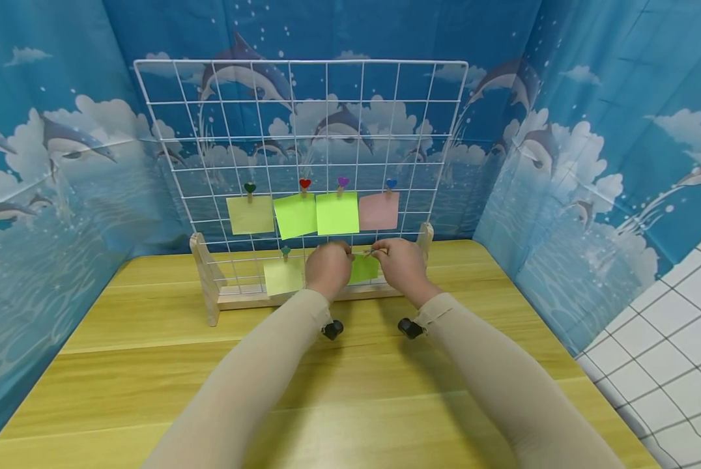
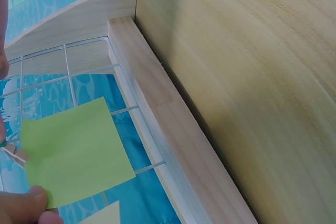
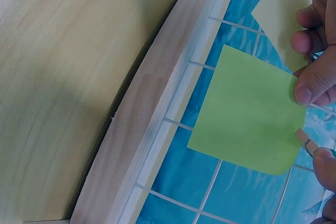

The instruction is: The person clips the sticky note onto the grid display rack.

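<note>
Low on a white wire grid (image 1: 343, 137), my left hand (image 1: 329, 268) pinches a corner of a green sticky note (image 3: 244, 111) between thumb and fingers. The note lies flat in front of the lower wires. My right hand (image 1: 405, 266) pinches a small wooden clothespin (image 3: 307, 142) with a bit of green at its end. In the right wrist view, the clothespin's tip is right at the note's upper edge. Left of my left hand, a pale yellow note (image 1: 283, 277) hangs from a clothespin with a teal heart (image 1: 285, 251).
Above my hands hang a yellow note (image 1: 251, 216), two bright green notes and a pink note (image 1: 378, 212), each under a heart-topped clothespin. A wooden base (image 1: 247, 301) holds the grid on the wooden table (image 1: 350, 391). A dolphin-print curtain (image 1: 561, 163) surrounds it.
</note>
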Demonstrator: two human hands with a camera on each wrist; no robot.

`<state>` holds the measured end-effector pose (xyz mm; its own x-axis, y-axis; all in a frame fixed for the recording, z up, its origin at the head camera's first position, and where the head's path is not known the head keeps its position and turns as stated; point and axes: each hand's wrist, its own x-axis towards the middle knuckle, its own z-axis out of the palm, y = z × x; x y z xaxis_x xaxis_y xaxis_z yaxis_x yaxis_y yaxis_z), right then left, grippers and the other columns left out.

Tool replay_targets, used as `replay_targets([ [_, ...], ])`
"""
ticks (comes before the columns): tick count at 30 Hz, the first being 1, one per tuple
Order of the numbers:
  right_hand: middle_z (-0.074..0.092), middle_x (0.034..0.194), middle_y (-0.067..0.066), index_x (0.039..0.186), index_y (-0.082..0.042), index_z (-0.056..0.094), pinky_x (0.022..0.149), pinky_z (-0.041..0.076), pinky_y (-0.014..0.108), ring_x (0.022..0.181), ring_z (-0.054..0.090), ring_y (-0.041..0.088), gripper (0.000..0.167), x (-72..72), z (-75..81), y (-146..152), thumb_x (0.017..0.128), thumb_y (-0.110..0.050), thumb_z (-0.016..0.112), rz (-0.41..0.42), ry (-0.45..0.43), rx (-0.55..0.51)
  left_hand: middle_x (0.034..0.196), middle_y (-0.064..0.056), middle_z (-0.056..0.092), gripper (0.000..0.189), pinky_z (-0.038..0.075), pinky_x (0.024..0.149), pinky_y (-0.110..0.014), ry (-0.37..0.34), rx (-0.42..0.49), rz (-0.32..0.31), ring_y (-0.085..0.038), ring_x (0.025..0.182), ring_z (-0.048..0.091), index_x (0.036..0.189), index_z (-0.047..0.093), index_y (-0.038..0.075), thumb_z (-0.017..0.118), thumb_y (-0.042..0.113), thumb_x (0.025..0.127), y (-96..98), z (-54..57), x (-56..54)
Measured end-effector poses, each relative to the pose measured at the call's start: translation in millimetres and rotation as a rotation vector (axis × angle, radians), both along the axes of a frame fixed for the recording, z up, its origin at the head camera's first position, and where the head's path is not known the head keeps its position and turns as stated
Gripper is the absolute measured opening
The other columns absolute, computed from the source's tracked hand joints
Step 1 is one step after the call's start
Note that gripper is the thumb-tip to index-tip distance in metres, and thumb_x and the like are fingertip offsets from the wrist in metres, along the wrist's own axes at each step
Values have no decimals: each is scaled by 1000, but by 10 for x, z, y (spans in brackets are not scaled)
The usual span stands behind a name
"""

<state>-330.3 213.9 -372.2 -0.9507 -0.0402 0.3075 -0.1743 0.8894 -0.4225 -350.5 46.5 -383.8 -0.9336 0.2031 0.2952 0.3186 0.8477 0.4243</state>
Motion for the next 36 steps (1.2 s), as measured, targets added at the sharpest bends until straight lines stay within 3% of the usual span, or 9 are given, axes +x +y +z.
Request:
replay_targets([
  [4, 72, 72, 4, 126, -14, 78, 45, 35, 27, 43, 38, 14, 28, -30, -2, 6, 108, -28, 62, -2, -16, 11, 105, 1, 81, 22, 64, 84, -41, 6, -5, 2, -20, 93, 77, 116, 80, 17, 63, 27, 108, 2, -9, -4],
  [10, 81, 103, 6, 125, -15, 79, 48, 37, 28, 48, 44, 15, 26, -67, -21, 12, 107, -28, 64, -11, -8, 26, 106, 1, 81, 22, 63, 80, -41, 11, 9, 2, -20, 93, 77, 116, 80, 17, 63, 27, 107, 6, -13, 5],
  [12, 81, 107, 7, 125, -15, 79, 48, 37, 29, 49, 44, 16, 26, -71, -24, 14, 107, -27, 63, -11, -15, 22, 106, 1, 81, 22, 63, 79, -40, 11, 14, 2, -20, 92, 77, 116, 80, 17, 63, 27, 107, 6, -13, 10],
  [25, 80, 115, 8, 126, -14, 77, 51, 40, 30, 48, 46, 15, 27, -100, -27, 16, 108, -27, 62, -3, -45, 11, 102, 0, 81, 21, 63, 75, -39, 34, 19, -11, -18, 86, 76, 116, 80, 17, 65, 27, 107, -5, -43, 1],
  [36, 80, 117, 9, 128, -14, 77, 50, 38, 29, 47, 43, 15, 27, -115, -39, 26, 108, -26, 62, 20, -25, 48, 105, 1, 81, 22, 61, 75, -38, 5, 59, -2, -19, 88, 75, 118, 80, 19, 64, 28, 107, -29, -47, 6],
])
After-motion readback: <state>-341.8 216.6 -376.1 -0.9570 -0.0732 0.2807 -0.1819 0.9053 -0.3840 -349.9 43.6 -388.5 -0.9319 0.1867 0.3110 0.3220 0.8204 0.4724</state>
